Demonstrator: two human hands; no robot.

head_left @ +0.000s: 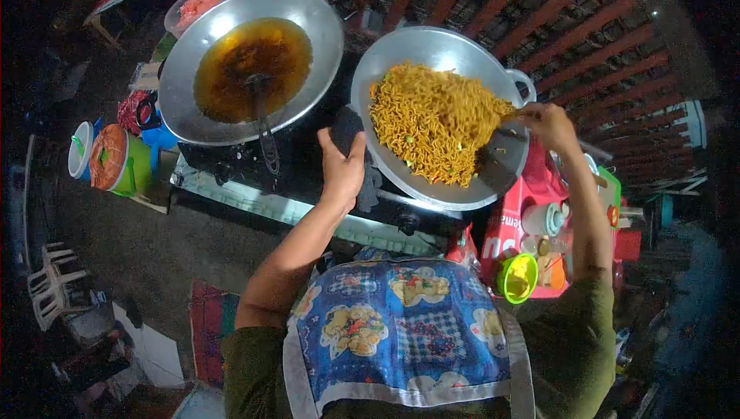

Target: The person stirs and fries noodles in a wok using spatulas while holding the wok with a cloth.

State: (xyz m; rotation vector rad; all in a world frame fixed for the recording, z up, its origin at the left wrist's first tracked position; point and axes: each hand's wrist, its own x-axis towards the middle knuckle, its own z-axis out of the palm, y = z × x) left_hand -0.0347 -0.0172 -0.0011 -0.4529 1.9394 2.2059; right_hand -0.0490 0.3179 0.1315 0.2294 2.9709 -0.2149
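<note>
My left hand [344,172] is closed round a dark cloth [348,131] pressed to the left rim of a metal wok [459,49]. Fried noodles [428,130] with small green and orange bits fill much of this wok. At the wok's right side, my right hand [549,124] grips a brown stirring utensil [515,114], its head hidden in the noodles. Those near it look smeared by motion. To the left stands a second wok [179,103] of brown oil [231,64], with a dark slotted ladle [267,134] resting in it.
Both woks sit on a black stove [231,158]. At right, a pink table [505,222] bears jars and a lime-green bowl [518,279] of something yellow. A green bucket [140,168] and a tub of pink pieces [202,3] stand at left. Red slats [570,26] run behind.
</note>
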